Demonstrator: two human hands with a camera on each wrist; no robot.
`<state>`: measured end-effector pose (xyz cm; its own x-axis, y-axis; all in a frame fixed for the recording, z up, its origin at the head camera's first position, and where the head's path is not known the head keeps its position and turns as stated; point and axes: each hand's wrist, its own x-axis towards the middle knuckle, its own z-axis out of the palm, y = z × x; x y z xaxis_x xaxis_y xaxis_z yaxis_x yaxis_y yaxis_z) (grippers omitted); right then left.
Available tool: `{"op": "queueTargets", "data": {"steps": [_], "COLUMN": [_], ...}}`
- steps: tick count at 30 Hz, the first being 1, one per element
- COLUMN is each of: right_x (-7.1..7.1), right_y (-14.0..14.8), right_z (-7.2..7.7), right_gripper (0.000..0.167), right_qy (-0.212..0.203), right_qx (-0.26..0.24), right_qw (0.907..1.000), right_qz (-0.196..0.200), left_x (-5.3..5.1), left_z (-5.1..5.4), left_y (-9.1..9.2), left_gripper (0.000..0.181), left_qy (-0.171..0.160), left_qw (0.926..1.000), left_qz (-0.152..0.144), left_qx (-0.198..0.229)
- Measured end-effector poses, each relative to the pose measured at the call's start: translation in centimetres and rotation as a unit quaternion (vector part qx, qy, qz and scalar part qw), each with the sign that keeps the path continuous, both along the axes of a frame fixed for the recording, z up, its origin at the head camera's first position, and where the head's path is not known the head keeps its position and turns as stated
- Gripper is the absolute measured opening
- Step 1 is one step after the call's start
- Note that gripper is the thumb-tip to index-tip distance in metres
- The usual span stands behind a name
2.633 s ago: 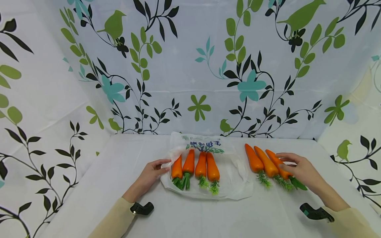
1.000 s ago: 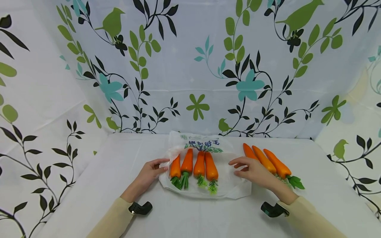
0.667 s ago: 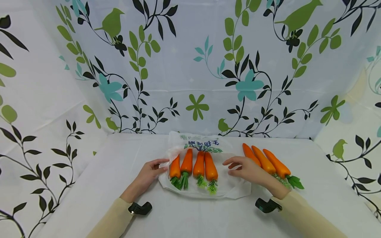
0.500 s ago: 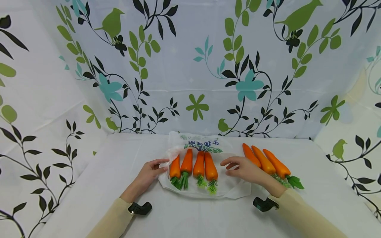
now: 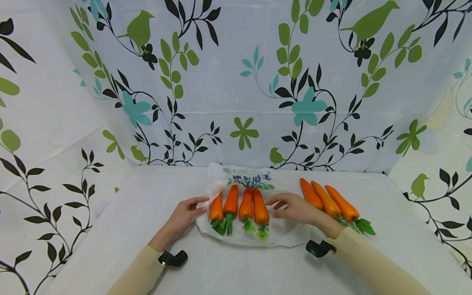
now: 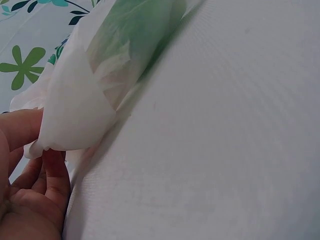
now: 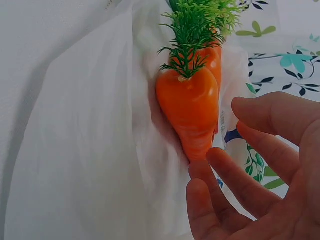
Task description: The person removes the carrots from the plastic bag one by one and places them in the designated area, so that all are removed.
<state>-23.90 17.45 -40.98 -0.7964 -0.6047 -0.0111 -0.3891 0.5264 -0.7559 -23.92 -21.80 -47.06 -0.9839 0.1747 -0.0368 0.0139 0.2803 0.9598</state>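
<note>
A thin white plastic bag (image 5: 291,235) with blue and green print lies spread on the table. Several orange toy-like carrots (image 5: 246,209) with green tops sit side by side on it; whether they lie inside the film is hard to tell. My left hand (image 5: 183,219) pinches the bag's left edge between thumb and fingers, and the left wrist view shows the film (image 6: 75,110) bunched there. Beside the rightmost carrot (image 7: 190,105) of that row is my right hand (image 5: 293,209), fingers spread and loosely bent, holding nothing. Its fingertips come close to the carrot's tapered end; contact is unclear.
Three more carrots (image 5: 326,199) lie in a group right of the bag, partly behind my right forearm. White cloth covers the table (image 5: 236,270). A patterned curtain (image 5: 221,82) with leaves and birds hangs behind and at both sides.
My right hand has let go of the outer carrot on the right and moved left over the bag, up to the row's rightmost carrot. My left hand has stayed at the bag's edge.
</note>
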Motion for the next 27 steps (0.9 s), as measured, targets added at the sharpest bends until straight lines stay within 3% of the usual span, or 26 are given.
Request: {"op": "queueTargets", "data": {"steps": [19,27], "right_x": [-0.1,0.0], "right_y": [-2.2,-3.0], "right_z": [-0.8,-1.0], "right_gripper": [0.047,0.033], "right_qy": [-0.038,-0.021], "right_qx": [0.031,0.039], "right_qw": [0.9987,0.9983], "right_qz": [0.008,-0.037], "left_x": [0.0,-0.2], "left_z": [0.0,-0.2], "left_y": [0.1,0.0], "left_gripper": [0.037,0.037], "left_qy": [0.003,0.004], "left_qw": [1.0000,1.0000], "left_qz": [-0.007,-0.002], "left_qx": [0.005,0.006]}}
